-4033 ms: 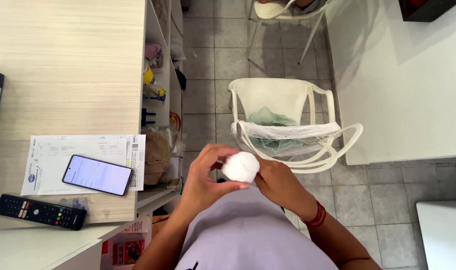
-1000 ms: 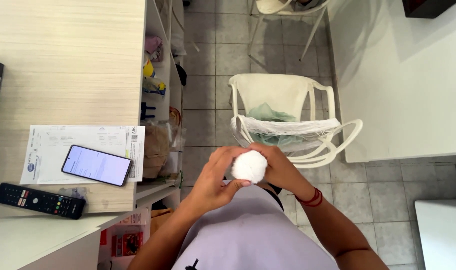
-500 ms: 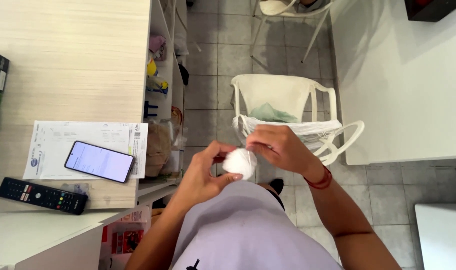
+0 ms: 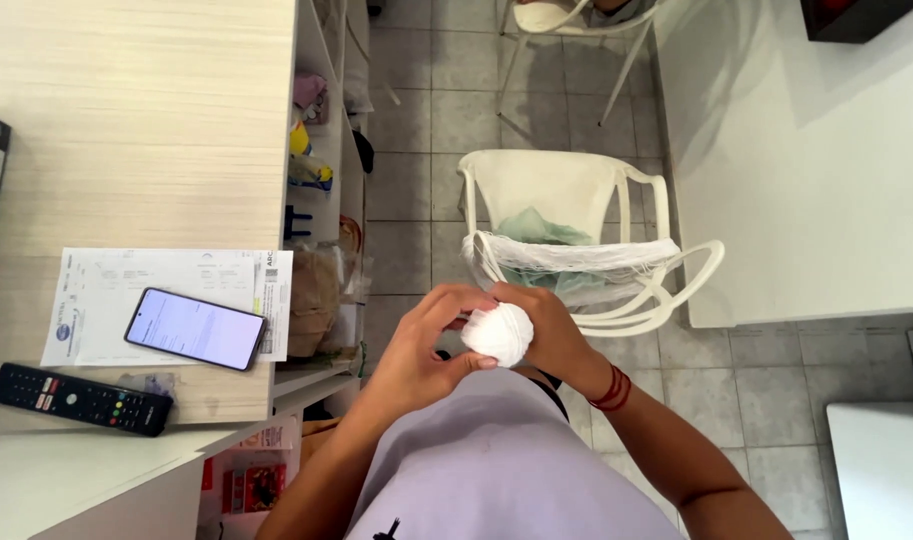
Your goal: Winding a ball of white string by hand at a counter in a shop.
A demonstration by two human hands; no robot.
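Note:
A white ball of yarn [image 4: 497,333] sits between both of my hands in front of my chest. My left hand [image 4: 423,345] cups it from the left, thumb and fingers touching its side. My right hand [image 4: 549,335] grips it from the right; red cords circle that wrist. White strands of yarn [image 4: 576,257] are stretched around the back of a white plastic chair [image 4: 566,190] just ahead of me. A pale green cloth [image 4: 533,228] lies on the chair seat.
A wooden desk [image 4: 146,130] at my left carries a lit phone [image 4: 196,328] on a paper sheet [image 4: 106,290] and a black remote [image 4: 81,399]. Cluttered shelves [image 4: 321,200] line the desk's side. A white table [image 4: 806,170] stands to the right, tiled floor between.
My right hand has come down from above the ball to hold its right side. The ball has stayed between my hands in front of my chest.

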